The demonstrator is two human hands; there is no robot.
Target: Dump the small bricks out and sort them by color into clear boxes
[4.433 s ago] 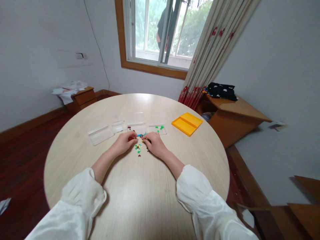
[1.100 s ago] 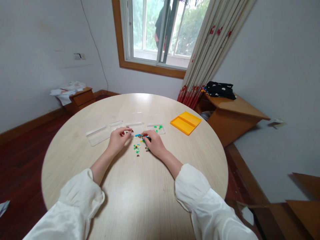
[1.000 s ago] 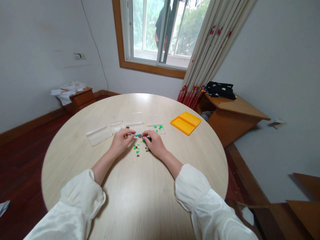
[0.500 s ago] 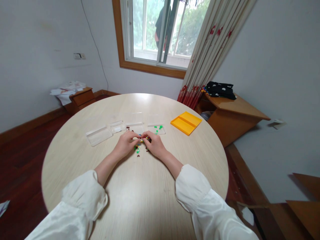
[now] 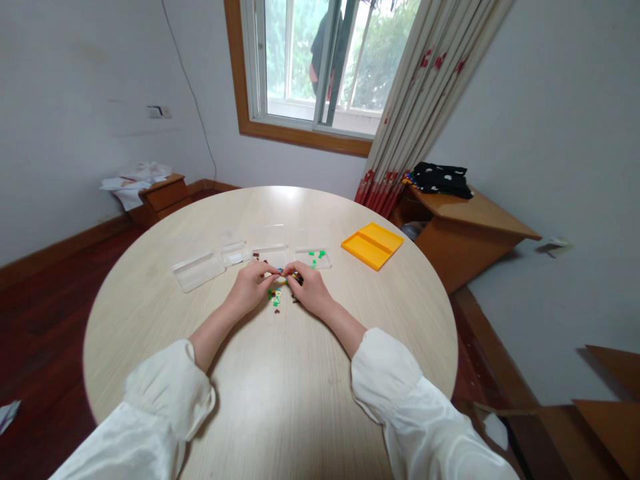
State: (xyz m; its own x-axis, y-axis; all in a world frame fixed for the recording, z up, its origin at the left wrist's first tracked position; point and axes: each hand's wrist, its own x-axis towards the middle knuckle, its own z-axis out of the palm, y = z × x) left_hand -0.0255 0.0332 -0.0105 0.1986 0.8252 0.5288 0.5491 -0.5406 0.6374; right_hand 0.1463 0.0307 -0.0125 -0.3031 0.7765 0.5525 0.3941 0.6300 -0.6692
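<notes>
My left hand (image 5: pixel 251 287) and my right hand (image 5: pixel 310 288) meet fingertip to fingertip over a small pile of coloured pieces (image 5: pixel 275 295). Both hands are closed in a pinch; whatever lies between the fingertips is too small to name. Green, yellow and dark brown bits show below and between the fingers, and part of the pile is hidden by my hands. Just beyond my left hand, a clear plastic box (image 5: pixel 281 255) holds a few brown pieces. Past my right hand, another clear box (image 5: pixel 327 261) has several green pieces in it.
On the round table (image 5: pixel 280 387), a clear box (image 5: pixel 199 272) and a smaller clear box (image 5: pixel 235 254) stand at left. A yellow two-part tray (image 5: pixel 373 246) lies at right. Behind the table are a window and a curtain (image 5: pixel 425 87); a wooden cabinet (image 5: pixel 475 213) stands at the right.
My hands stay in nearly the same place over the pile, with only slight finger movement. The boxes and the yellow tray have not moved.
</notes>
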